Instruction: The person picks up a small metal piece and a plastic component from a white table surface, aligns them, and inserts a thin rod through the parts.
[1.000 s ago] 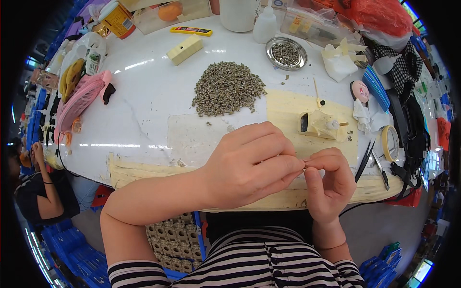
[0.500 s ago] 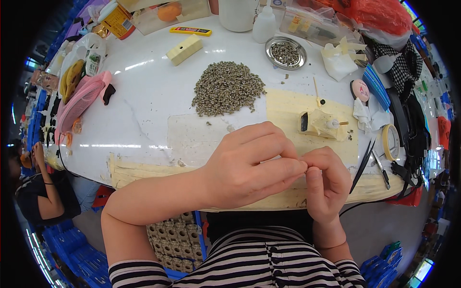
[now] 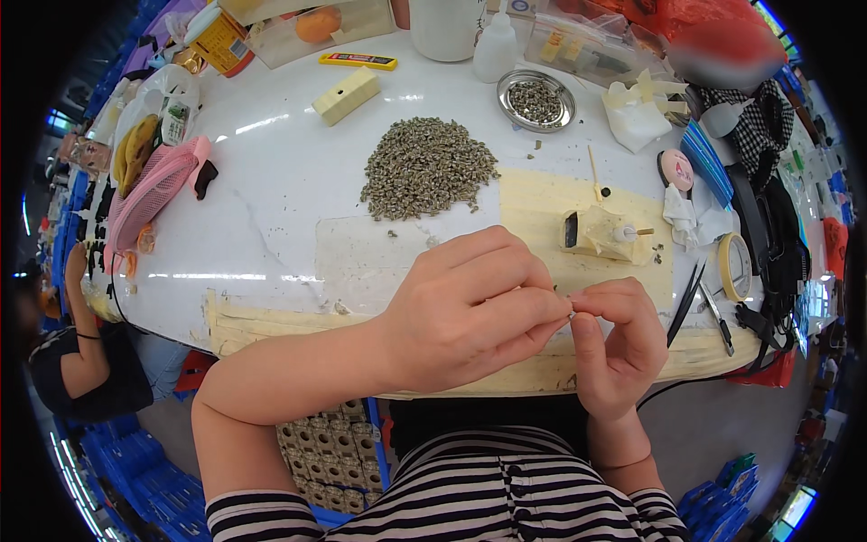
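Near the table's front edge, my left hand (image 3: 483, 312) and my right hand (image 3: 621, 343) meet with their fingertips pinched together. A tiny silvery metal part (image 3: 572, 314) shows between the tips; its shape is too small to make out, and fingers partly cover it. Beyond my left hand lies a heap of small metal parts (image 3: 429, 169) on the white table (image 3: 271, 190). Just past my right hand, a tape-wrapped block (image 3: 601, 233) with a white nozzle rests on a yellowish taped sheet (image 3: 533, 194).
Tweezers (image 3: 688, 303), a pointed metal tool (image 3: 718, 316) and a tape roll (image 3: 725, 268) lie at right. A round metal dish (image 3: 571, 107) of small parts, a squeeze bottle (image 3: 496, 54) and a cream block (image 3: 348, 95) stand farther back. Another person (image 3: 86, 361) sits at left.
My fingertips have shifted slightly, and the fingers of my right hand have tilted a little. A sliver of metal shows more plainly between them. The other person's arm at left has moved.
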{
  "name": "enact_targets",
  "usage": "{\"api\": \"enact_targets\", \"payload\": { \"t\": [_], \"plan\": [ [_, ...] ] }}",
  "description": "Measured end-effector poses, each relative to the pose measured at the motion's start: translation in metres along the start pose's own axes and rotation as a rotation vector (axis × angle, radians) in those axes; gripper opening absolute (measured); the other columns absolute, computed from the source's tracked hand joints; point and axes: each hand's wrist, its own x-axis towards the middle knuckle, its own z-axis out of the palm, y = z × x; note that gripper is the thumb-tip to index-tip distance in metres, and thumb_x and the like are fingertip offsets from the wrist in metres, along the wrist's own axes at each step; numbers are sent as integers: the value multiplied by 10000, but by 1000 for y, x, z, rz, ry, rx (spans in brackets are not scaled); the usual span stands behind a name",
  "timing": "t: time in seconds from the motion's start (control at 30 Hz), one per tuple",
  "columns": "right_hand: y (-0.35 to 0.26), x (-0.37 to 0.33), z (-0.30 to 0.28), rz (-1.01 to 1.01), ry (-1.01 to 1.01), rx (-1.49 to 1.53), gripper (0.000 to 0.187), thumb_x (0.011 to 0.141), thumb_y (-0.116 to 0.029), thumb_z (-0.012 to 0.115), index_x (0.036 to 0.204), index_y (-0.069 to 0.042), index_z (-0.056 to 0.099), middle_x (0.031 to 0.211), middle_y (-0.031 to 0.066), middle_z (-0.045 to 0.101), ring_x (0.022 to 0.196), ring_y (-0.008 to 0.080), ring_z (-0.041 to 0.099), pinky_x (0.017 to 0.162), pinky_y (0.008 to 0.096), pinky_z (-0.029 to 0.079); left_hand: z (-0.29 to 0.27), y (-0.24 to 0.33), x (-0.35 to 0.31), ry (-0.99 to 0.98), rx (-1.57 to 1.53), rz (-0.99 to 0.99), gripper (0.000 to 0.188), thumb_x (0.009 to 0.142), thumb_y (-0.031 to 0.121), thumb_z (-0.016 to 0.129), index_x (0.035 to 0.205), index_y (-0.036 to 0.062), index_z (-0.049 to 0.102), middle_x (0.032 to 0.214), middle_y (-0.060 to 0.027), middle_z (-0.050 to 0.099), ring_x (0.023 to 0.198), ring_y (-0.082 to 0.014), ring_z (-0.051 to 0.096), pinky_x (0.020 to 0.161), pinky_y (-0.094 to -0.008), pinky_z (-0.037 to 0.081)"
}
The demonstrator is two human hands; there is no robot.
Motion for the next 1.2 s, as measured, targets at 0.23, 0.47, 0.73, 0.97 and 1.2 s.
{"api": "enact_targets", "payload": {
  "t": [0.23, 0.47, 0.73, 0.97, 1.2],
  "plan": [
    [1, 1, -1, 79, -77, 116, 77, 881, -39, 711, 928, 16, 685, 870, 122, 694, 773, 233, 642, 712, 308, 503, -2, 0, 0, -31, -14, 30, 293, 637, 9, 845, 909, 50, 745, 838, -39, 669, 712, -206, 619, 597, -301, 506],
    [0, 2, 0, 107, -72, 135, 75, 907, -48, 684, 924, 24, 673, 884, 117, 694, 799, 221, 639, 722, 303, 497, -4, 0, 1, -49, -2, 30, 331, 632, 13, 847, 948, 69, 767, 852, -32, 669, 721, -197, 616, 603, -298, 502],
    [3, -2, -3, 148, -69, 241, 66, 877, -13, 709, 919, 19, 670, 882, 103, 687, 789, 198, 630, 712, 291, 488, -3, 1, -1, -44, 2, 33, 318, 624, 4, 847, 924, 71, 768, 840, -25, 665, 716, -193, 613, 602, -295, 500],
    [0, 0, -2, -94, 39, 24, 137, 818, 21, 755, 949, -1, 723, 884, 113, 696, 771, 213, 642, 687, 286, 494, -1, -1, 0, -15, 19, -64, 279, 649, -26, 838, 903, 57, 756, 813, -32, 661, 696, -192, 606, 585, -292, 470],
    [0, 2, -3, -11, 14, -23, 141, 837, 11, 740, 978, 1, 746, 885, 123, 693, 771, 212, 650, 675, 283, 504, -4, 0, 3, -18, 10, -89, 270, 677, -42, 832, 918, 54, 757, 823, -39, 668, 724, -179, 613, 608, -288, 460]
  ]
}}
